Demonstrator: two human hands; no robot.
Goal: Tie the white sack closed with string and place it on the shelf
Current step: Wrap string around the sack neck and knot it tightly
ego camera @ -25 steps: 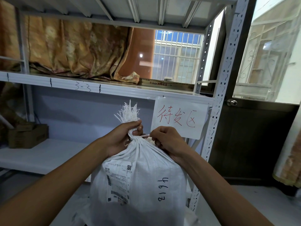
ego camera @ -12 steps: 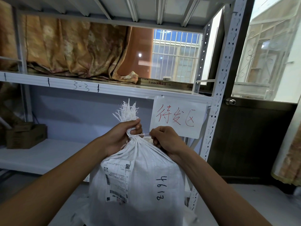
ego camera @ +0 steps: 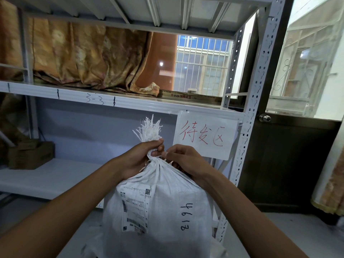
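Woven white sack (ego camera: pixel 163 202) stands upright at lower centre, neck pointing up. My left hand (ego camera: pixel 138 158) is clenched round that neck, and my right hand (ego camera: pixel 186 162), just to its right, pinches the string (ego camera: pixel 158 156) running sideways from it. The pull goes rightward, I reckon; the shelf (ego camera: pixel 46 180) sits at middle left.

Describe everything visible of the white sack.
The white sack looks like woven plastic, full and upright before the shelf. Its neck is bunched, with a frayed tuft above. The left hand grips the neck; the right hand pinches string there. A shipping label and handwritten 4613 mark its front. Its base is out of view.
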